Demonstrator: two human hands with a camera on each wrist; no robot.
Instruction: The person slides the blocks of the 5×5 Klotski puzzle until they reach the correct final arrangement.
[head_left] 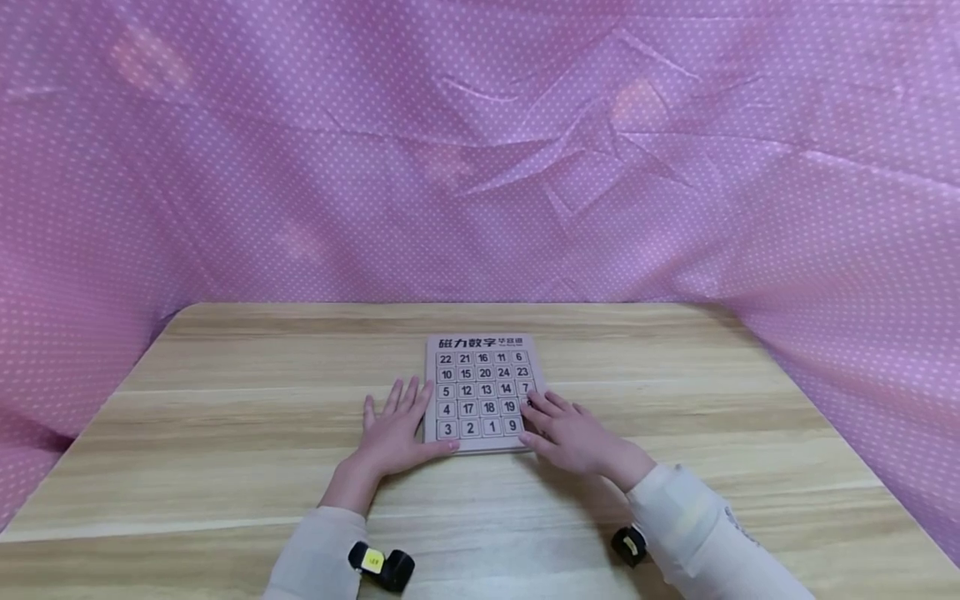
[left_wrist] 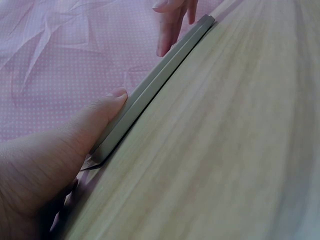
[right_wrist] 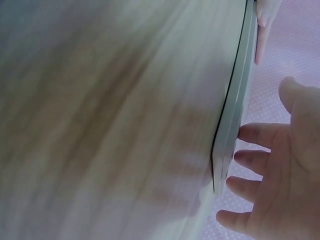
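A number sliding puzzle [head_left: 491,447] lies flat on the table, with rows of square numbered tiles and dark Chinese lettering along its far edge. My left hand [head_left: 393,435] is spread at its left side; the thumb [left_wrist: 107,110] lies on the near left corner of the frame. Over the right edge reaches my right hand [head_left: 576,437], its fingers straight and spread by the right-hand column, the index fingertip near the tile below the 7. That hand partly hides this column's lower cells. In the right wrist view the fingers [right_wrist: 255,162] stand by the puzzle's side.
The light wood-grain table [head_left: 247,450] extends around the puzzle on all sides. Pink dotted cloth [head_left: 480,167] hangs behind the table and along both sides. A black wrist camera [head_left: 382,567] sits on the left sleeve, another [head_left: 628,546] at the right.
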